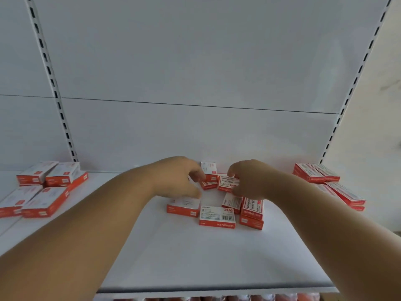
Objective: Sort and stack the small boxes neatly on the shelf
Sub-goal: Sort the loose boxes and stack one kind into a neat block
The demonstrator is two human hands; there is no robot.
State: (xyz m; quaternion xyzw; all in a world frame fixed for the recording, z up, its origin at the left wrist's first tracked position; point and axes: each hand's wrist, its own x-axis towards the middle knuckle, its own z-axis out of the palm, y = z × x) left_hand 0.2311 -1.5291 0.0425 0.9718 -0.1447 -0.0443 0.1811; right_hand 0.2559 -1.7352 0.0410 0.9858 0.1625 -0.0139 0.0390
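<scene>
Several small red-and-white boxes lie scattered in the middle of a white shelf (195,253). My left hand (175,179) reaches in from the left, fingers curled beside an upright box (209,170) near the back wall; whether it touches that box is unclear. My right hand (249,179) pinches a flat box (226,182) by its right end. Closer to me lie a box with a barcode (217,217), another one (183,206) below my left hand, and a small heap (251,210) under my right wrist.
Untidy piles of the same boxes sit at the shelf's far left (43,187) and far right (325,179). Slotted uprights (54,83) frame the white back panel. Below the shelf's front edge, more red goods (217,298) show on a lower level.
</scene>
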